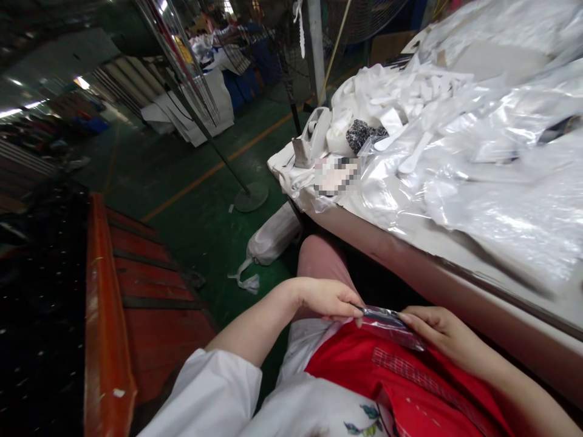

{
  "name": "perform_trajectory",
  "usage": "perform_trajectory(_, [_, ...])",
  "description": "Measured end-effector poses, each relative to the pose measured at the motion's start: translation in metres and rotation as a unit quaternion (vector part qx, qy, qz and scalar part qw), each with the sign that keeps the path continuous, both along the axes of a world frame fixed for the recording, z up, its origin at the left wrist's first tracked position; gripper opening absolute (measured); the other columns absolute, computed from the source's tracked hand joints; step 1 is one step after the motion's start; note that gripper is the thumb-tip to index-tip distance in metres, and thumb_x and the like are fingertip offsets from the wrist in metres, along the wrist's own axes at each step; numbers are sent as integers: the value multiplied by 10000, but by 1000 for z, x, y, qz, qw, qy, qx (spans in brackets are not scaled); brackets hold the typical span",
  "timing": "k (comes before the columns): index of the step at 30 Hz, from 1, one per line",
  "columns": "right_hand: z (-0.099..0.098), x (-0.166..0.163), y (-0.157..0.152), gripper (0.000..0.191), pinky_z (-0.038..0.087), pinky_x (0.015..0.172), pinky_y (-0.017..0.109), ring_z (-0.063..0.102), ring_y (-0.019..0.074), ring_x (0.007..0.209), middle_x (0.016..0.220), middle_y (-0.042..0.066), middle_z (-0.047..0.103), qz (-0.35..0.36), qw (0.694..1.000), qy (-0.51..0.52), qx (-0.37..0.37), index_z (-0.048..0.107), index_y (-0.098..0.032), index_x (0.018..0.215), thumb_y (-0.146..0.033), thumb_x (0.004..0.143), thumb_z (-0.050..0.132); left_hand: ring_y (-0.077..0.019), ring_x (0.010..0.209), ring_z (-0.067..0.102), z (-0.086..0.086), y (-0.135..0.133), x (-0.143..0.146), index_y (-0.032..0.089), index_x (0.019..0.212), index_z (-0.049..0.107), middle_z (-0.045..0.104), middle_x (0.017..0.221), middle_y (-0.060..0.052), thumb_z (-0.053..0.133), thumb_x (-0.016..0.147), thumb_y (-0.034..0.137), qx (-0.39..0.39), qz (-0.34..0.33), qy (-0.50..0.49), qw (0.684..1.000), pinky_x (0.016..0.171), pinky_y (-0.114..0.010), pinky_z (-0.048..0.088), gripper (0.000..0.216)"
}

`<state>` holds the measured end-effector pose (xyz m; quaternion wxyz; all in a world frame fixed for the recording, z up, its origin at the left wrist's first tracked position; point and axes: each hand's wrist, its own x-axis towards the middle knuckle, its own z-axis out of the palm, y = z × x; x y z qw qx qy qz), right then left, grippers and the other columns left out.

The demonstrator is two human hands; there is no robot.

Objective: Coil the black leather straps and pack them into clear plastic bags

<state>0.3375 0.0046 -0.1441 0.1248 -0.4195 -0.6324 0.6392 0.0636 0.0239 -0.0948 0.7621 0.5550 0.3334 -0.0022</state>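
No readable text, labels, numbers or signs.

Both hands (330,297) (439,331) in pinch grips

This looks like a factory workshop: a green floor (175,173) crossed by an orange painted line (182,190), a tall wire-caged pedestal fan (210,138), a big orange-red bin (146,267), and a long tabletop (392,244) heaped with clear plastic packaging (501,188).

Green floor (195,170), crossed by an orange line (182,191), spread left of the table (401,246); a grey post (316,48) rose behind it, strip lights (9,113) glowed far to its left.
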Motion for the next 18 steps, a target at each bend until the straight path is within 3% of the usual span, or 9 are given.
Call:
perform_trajectory(3, [-5,3,0,485,339,548,231,416,127,589,601,-25,488,-8,1000,-2,-6,582,-176,649,-588,898,527,-120,397,459,-8,-1,2,209,745,635,558,519,17,588,798,641,-89,32,10,995,425,-238,371,438])
perform_trajectory(6, [-6,3,1,481,353,555,231,445,137,610,617,-15,518,-6,1000,-7,3,616,-170,672,-585,899,531,-127,399,459,-18,-2,9,206,794,645,577,536,0,497,813,723,-104,65,19,992,425,-247,372,538])
perform_trajectory(9, [-4,4,2,472,380,567,229,481,145,620,631,-8,563,-10,1000,-15,19,654,-167,687,-578,893,544,-92,379,356,-26,-6,15,192,702,606,465,474,38,564,729,782,-93,66,14,993,395,-226,271,592])
perform_trajectory(11, [-3,8,5,461,399,567,231,506,153,616,629,0,588,-15,999,-18,35,667,-165,671,-558,888,560,-63,381,266,-26,-10,18,181,643,561,347,444,73,674,680,730,-110,52,-14,992,394,-217,173,562])
perform_trajectory(14, [-4,9,5,324,486,699,270,613,221,760,798,38,696,8,998,-6,61,732,-177,842,-491,844,650,-46,381,183,-11,-13,20,153,671,593,255,435,96,723,741,599,-176,61,-103,977,399,-227,92,470])
perform_trajectory(16, [-7,0,1,336,495,873,327,641,282,936,978,68,723,27,996,-2,88,722,-194,1011,-465,814,694,-41,364,161,6,-11,23,127,745,645,253,428,99,704,798,531,-214,121,-186,951,382,-223,77,412])
perform_trajectory(18, [-10,-19,-7,366,464,970,357,635,298,1026,1057,87,717,33,993,-2,111,697,-204,1069,-487,842,650,-37,357,223,23,-3,29,109,852,681,318,449,88,705,814,479,-210,224,-270,912,368,-191,138,372])
